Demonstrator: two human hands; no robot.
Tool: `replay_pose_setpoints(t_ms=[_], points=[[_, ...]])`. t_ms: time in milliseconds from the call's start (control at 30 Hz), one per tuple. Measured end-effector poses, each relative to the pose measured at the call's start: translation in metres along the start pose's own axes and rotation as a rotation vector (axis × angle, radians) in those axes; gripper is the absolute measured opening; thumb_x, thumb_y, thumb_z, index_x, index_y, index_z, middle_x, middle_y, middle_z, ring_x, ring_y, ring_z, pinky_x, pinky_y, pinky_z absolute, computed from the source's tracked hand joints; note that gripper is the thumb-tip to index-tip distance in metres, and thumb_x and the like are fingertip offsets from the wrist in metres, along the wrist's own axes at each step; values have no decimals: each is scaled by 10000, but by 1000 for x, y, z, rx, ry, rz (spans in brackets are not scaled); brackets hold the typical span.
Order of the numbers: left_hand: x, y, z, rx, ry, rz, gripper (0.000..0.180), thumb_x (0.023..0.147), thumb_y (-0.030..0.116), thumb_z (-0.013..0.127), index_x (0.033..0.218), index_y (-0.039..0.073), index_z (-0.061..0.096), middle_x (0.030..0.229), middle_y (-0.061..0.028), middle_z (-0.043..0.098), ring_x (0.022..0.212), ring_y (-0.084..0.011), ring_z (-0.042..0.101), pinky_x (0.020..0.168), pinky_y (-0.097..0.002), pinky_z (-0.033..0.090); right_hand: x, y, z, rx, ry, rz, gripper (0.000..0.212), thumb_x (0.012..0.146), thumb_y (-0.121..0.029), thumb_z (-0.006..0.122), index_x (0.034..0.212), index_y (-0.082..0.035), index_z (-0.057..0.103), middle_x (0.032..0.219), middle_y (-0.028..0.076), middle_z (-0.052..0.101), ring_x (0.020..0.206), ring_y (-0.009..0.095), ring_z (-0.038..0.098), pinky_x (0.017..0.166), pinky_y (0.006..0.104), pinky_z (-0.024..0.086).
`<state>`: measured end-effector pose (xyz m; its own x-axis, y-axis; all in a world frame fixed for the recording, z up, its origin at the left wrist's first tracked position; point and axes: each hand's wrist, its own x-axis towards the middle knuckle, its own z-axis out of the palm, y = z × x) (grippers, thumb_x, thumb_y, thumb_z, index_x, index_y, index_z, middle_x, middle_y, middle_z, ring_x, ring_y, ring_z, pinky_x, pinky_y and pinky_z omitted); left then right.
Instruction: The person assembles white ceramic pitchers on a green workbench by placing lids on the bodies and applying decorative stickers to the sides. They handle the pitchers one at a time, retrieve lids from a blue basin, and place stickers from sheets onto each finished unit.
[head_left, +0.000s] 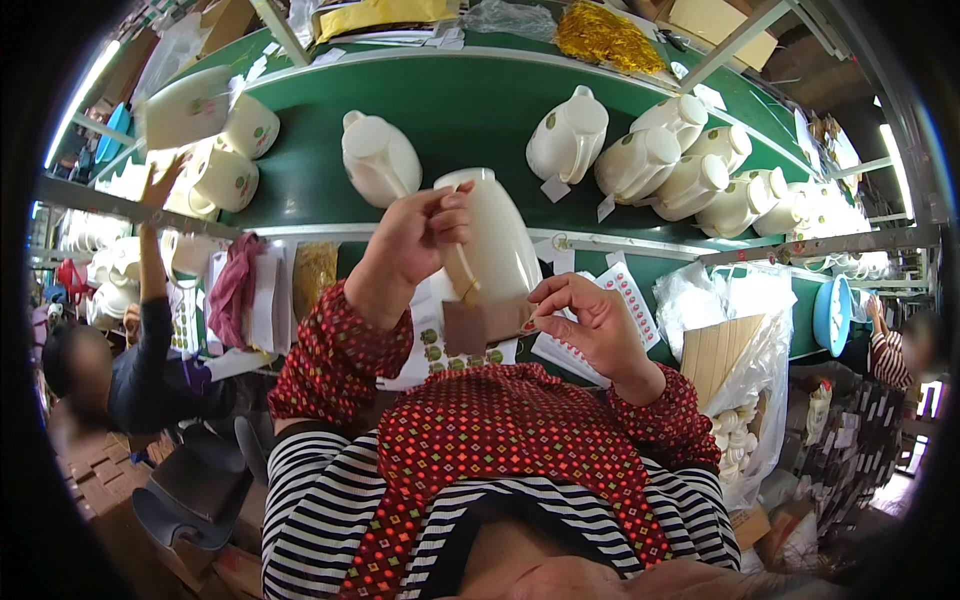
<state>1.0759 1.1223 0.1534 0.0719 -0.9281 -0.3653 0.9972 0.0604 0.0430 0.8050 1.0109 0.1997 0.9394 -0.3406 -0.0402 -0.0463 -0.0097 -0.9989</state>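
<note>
My left hand [425,235] is closed round the handle side of a glossy cream pitcher [500,235], which hangs tilted in front of my chest. A brown tag [465,325] dangles from it on a yellow tie. Beside the pitcher's lower end, my right hand [590,325] pinches a small red sticker [528,326] against or very close to its surface. Just beyond that hand lies a white sheet of round red stickers [628,298]. Another sheet, with green and brown round stickers [432,345], is partly hidden under the pitcher.
Across the green conveyor belt [460,110] stand several cream pitchers [640,160], with one pitcher [380,158] to the left. A metal rail [600,243] edges the belt. A pink cloth [235,280] lies left; a plastic-lined box [725,360] stands right. A co-worker [165,350] reaches out at left.
</note>
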Motion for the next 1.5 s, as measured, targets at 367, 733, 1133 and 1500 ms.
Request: replay_pose_setpoints(t_ms=[367, 733, 1133, 1500], points=[[-68, -47, -27, -116, 134, -25, 265, 1101, 41, 354, 1296, -111, 448, 841, 13, 486, 571, -42, 402, 531, -213, 338, -27, -17, 51, -60, -148, 192, 97, 907, -75, 782, 963, -5, 743, 1119, 68, 663, 998, 152, 628, 904, 307, 495], [-66, -68, 3, 162, 177, 55, 185, 1093, 35, 353, 1171, -75, 479, 829, 20, 432, 607, -44, 373, 554, -211, 314, -16, -43, 73, -498, -303, 141, 185, 819, -170, 832, 926, -40, 757, 1116, 113, 585, 1085, 282, 573, 935, 357, 476], [-68, -74, 11, 235, 209, 94, 245, 1029, 45, 371, 792, 77, 425, 669, 32, 375, 600, -99, 305, 596, -269, 315, -20, -39, 82, -679, -281, 33, 198, 759, -124, 851, 904, -42, 743, 1103, 120, 579, 1085, 317, 578, 973, 399, 472], [-73, -84, 20, 179, 244, 68, 155, 1081, 65, 414, 990, 9, 526, 769, 22, 445, 607, -74, 375, 569, -254, 318, -29, -22, 87, -694, 18, -59, 573, 716, -109, 923, 1155, -39, 562, 1102, 152, 526, 1049, 350, 558, 890, 424, 499]])
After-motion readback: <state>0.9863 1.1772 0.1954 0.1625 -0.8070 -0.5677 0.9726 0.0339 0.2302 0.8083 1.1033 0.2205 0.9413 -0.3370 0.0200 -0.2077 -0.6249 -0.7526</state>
